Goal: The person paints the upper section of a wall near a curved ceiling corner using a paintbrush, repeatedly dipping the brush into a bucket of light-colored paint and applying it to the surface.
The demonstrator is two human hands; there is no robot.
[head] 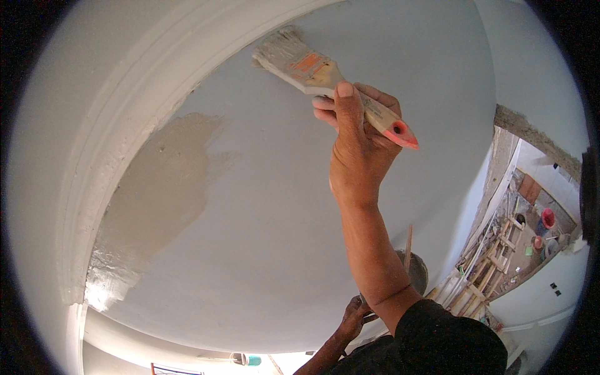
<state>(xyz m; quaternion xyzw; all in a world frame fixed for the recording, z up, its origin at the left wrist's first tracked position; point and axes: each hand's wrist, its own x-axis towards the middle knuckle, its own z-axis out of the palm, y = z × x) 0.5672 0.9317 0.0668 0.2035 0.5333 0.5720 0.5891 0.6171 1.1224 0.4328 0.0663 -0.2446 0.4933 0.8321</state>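
Observation:
My right hand (363, 126) is raised and grips the wooden handle of a flat paintbrush (316, 68) with a red handle tip. The brush's bristles are coated in grey material and lie close to or against a pale grey-blue plastered wall (281, 201), near its moulded border. A wet-looking, beige-grey patch (164, 173) covers the wall along that border. Lower down, my left hand (355, 316) holds a dark bucket (417, 269) at its edge. My right forearm hides much of this bucket. A thin wooden stick (409, 243) rises from it.
A moulded cornice (117, 108) curves along the left. On the right, an opening with a rough edge (525, 129) shows a floor far below. A wooden ladder-like frame (497, 262), a red bucket (547, 218) and debris are there. A teal-and-white container (248, 359) appears at the bottom.

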